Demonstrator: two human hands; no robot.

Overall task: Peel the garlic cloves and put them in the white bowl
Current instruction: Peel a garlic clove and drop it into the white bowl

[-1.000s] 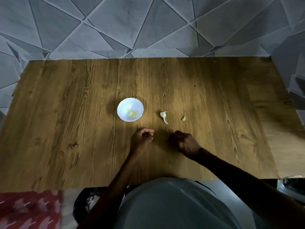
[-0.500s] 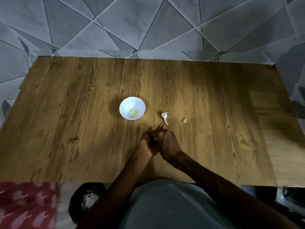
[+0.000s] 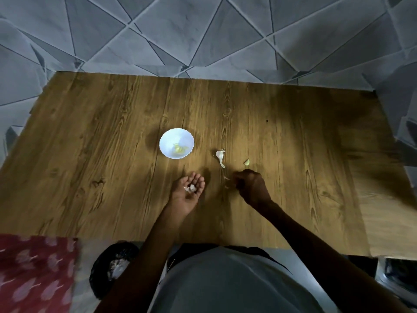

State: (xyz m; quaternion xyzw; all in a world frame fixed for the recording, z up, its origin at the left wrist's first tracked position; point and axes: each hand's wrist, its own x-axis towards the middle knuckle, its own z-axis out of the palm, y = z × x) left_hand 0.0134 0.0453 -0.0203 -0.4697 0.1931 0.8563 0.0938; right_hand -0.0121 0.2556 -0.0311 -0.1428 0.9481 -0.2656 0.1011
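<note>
A small white bowl [image 3: 165, 141] stands mid-table with yellowish peeled cloves [image 3: 179, 149] inside. My left hand [image 3: 188, 195] lies palm up just below and right of the bowl, cradling a white garlic piece [image 3: 191, 188] in its cupped fingers. My right hand [image 3: 251, 187] rests on the table to the right with its fingers curled. Pale garlic skin slivers [image 3: 226, 179] lie at its fingertips, blurred, so I cannot tell whether it grips them. An unpeeled garlic piece with a stem [image 3: 220, 156] and a small peeled clove [image 3: 246, 162] lie on the wood above my right hand.
The wooden table [image 3: 112, 177] ends at a grey tiled floor [image 3: 203, 37] on the far side. A red patterned cloth [image 3: 33, 274] and a dark round bin or bag [image 3: 112, 265] sit below the near edge at left.
My hands were pressed together half a second ago and have come apart. The left now lies palm up showing the garlic piece. The right has moved right, toward the skin slivers.
</note>
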